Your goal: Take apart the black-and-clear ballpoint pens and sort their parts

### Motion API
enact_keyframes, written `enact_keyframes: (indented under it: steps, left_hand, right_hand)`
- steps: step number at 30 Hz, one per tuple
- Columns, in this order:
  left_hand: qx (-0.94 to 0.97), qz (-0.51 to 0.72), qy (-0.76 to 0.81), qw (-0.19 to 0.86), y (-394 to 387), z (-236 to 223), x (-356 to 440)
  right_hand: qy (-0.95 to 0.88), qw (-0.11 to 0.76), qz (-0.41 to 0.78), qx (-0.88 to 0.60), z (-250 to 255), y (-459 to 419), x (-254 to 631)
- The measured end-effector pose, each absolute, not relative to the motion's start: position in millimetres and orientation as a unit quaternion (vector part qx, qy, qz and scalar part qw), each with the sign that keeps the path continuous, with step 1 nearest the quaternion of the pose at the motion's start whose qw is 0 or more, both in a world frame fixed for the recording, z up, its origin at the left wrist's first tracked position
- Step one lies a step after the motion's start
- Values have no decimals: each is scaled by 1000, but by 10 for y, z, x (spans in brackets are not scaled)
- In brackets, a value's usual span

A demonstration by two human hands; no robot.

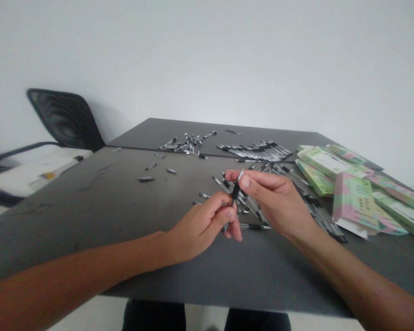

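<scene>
Over the front of the dark table, my left hand point(207, 220) is closed around the lower part of a pen point(235, 191) with a black grip. The pen is tilted, its tip end upward. With thumb and index finger, my right hand point(276, 195) pinches that upper end near the tip. Behind and beneath my hands lie loose pens point(258, 214), partly hidden by my fingers. Small pen caps point(146, 179) are scattered to the left of my hands.
On the dark table point(89, 220), a row of pens point(258, 149) lies at the back, left of which sits a pile of pen parts point(184, 144). Green and pink cardboard boxes point(357, 197) lie at the right. A black mesh chair point(67, 117) stands at the left, before a white wall.
</scene>
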State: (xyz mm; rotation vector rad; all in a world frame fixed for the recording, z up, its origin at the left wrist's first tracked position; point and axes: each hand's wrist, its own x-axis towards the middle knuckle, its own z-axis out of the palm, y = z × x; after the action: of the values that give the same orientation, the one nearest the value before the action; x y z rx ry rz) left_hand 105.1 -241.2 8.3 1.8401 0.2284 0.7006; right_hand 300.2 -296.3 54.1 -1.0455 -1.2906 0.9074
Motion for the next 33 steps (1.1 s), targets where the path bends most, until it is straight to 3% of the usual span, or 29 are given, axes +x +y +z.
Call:
enact_keyframes:
  steps: [10,18,26,33]
  left_hand:
    - [799,285,95,522,-2375,152,1021]
    - [772,292,96,556,-2352,133,1041]
    - [782,277,85,551,-2362,135,1024]
    - [755,318,107,564,-2316,125,1045]
  right_hand:
    - [-595,571,325,-462,705,-3017,2986]
    - [-563,611,356,-428,558,-2942,3000]
    - [-597,572,318,-463,684,-2986,2986]
    - [-550,614,252,-506,640,-2897,3098]
